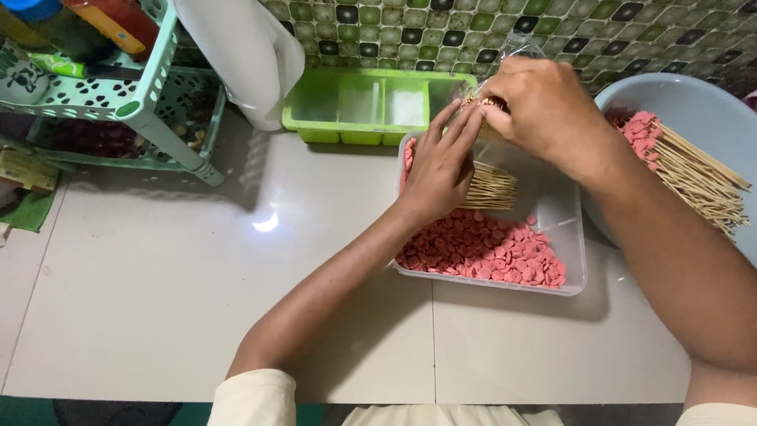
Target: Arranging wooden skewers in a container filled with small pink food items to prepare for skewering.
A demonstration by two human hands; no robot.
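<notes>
My fingers (465,118) of both hands pinch thin bamboo skewers (489,188) upper centre; better to draw one out steadily over the clear plastic tub (572,237).

Left hand (441,162) and right hand (544,110) meet, fingertips pinched together, forearms extended

A thin clear plastic bag of pale wooden skewers (489,188) slants over a clear rectangular plastic tub (571,237), its lower end resting near the heap of flat pink round slices (481,251) filling the tub's near half.
</notes>
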